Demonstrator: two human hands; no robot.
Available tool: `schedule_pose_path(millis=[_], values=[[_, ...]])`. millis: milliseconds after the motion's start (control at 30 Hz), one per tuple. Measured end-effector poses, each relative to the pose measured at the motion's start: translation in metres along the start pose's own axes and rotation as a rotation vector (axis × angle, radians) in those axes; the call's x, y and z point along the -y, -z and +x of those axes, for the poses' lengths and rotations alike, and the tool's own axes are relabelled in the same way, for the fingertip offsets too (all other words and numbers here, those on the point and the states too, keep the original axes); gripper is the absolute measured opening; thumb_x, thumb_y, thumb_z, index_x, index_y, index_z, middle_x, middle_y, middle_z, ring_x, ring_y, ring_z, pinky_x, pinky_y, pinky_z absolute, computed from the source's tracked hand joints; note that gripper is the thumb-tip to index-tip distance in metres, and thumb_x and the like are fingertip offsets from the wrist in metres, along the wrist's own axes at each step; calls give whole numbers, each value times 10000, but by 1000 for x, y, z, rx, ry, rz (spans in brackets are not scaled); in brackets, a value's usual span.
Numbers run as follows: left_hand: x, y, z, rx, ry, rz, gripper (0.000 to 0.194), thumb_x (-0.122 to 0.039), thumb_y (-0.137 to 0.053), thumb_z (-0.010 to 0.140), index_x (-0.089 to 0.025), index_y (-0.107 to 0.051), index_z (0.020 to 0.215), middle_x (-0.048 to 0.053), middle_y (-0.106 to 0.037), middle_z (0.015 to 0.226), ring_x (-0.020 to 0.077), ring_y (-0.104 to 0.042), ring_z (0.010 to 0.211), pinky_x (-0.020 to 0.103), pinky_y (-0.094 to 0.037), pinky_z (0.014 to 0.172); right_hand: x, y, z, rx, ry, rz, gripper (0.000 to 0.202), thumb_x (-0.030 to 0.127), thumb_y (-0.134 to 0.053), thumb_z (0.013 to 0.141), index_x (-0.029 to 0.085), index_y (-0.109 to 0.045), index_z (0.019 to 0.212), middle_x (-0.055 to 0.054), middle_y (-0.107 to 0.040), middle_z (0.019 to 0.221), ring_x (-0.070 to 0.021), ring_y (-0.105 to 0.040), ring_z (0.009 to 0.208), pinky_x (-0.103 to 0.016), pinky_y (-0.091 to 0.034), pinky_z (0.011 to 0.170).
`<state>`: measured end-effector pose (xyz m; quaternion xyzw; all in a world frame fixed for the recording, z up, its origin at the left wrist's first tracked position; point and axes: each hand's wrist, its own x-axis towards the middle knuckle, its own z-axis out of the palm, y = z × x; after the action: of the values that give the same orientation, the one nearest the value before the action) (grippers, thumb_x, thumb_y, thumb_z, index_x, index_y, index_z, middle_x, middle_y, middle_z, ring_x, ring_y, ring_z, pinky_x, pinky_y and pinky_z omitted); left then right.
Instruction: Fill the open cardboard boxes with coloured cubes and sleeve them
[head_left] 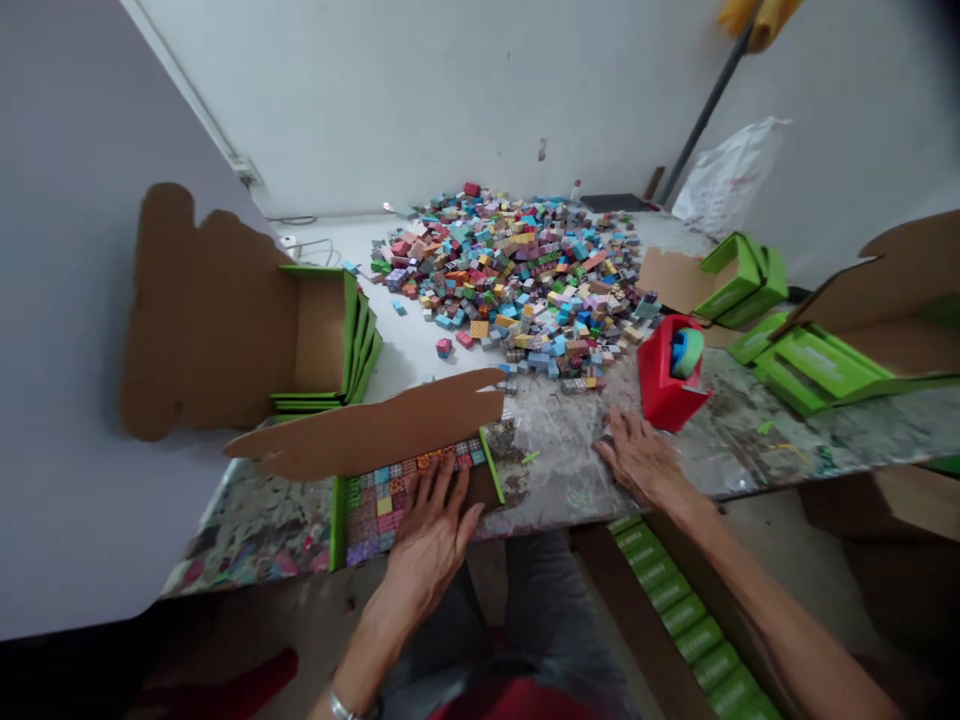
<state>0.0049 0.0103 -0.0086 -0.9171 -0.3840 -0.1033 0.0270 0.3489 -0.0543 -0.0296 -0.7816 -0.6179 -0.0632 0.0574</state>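
Observation:
My left hand lies with fingers stretched over small patterned blocks set in rows in a green-edged cardboard box. The box's brown lid flap stands raised behind the rows. Bare brown cardboard shows at the box's right end, beside my thumb. My right hand rests on the tabletop with its fingers spread, just left of and in front of a red tape dispenser holding a green and blue roll. Nothing shows in either hand, though what lies under the palms is hidden.
A large heap of colourful blocks covers the table's back middle. Nested open boxes stand at left; more green boxes are at right. Below the table edge, a carton holds a row of green boxes. A white plastic bag sits at the back.

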Motion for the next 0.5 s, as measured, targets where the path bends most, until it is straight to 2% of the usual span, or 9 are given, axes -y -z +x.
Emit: schedule_pose_path(millis=[133, 267, 333, 400, 500], values=[[-1, 0, -2, -21, 27, -1, 480, -442, -366, 951, -174, -497, 1327, 128, -419, 1446, 312, -398, 1323, 517, -384, 1050, 3, 2, -5, -47, -24, -2, 603, 465, -347, 934, 105, -291, 1415, -227, -487, 1301, -344, -511, 1095, -533, -457, 838], [-1, -3, -1, -10, 28, -24, 461, -431, -404, 941, -176, -519, 1306, 126, -420, 1446, 319, -406, 1318, 517, -386, 1051, -12, 8, -4, -167, -9, 187, 604, 462, -431, 901, 116, -328, 1387, -207, -482, 1245, -285, -558, 1033, -457, -484, 840], [-1, -2, 1, 7, 33, -44, 455, -423, -414, 939, -173, -519, 1304, 132, -414, 1449, 323, -398, 1323, 529, -373, 1058, -18, 8, -1, -187, -11, 295, 529, 443, -460, 884, 135, -422, 1312, -171, -507, 1158, -228, -600, 888, -399, -512, 771], [-1, 3, 2, 23, 42, -78, 467, -422, -404, 944, -156, -501, 1316, 145, -404, 1453, 317, -390, 1330, 524, -364, 1068, -22, 6, 2, -149, 16, 373, 397, 411, -451, 881, 159, -524, 1178, -126, -545, 1055, -192, -603, 783, -363, -518, 719], [5, 16, -5, 29, 70, -138, 492, -423, -369, 957, -139, -443, 1351, 151, -391, 1459, 281, -376, 1343, 478, -363, 1084, -19, 9, 7, -118, 76, 407, 307, 419, -443, 873, 177, -586, 996, -104, -589, 916, -198, -594, 727, -365, -512, 696]])
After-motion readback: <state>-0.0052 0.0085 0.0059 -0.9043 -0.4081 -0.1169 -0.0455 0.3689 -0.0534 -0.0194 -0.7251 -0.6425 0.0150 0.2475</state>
